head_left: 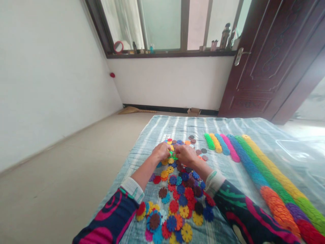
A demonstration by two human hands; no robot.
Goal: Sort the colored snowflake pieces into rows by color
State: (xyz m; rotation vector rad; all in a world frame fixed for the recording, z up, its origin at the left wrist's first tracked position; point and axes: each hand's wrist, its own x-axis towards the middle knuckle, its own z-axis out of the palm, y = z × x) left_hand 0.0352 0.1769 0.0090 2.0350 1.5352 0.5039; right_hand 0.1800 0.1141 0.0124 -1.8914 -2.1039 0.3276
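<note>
1. Multicoloured loose discs [174, 206] are spread between and around the left hand [161, 152] and right hand [186, 155]; sorted rows of discs [245, 165] are lined up to the right.
2. The bench [223, 174] is covered by a striped cloth; a broom [130, 110] is seen on the floor beyond.
3. A clear container [286, 149] is set right of the rows; its contents cannot be made out.
4. Both grips are curled nearly closed at green discs [173, 155]; whether any is held is unclear.

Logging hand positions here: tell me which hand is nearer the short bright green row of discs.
Right. The right hand is among the loose discs, left of the short green row; the left hand is farther left, beyond the right hand.
</note>
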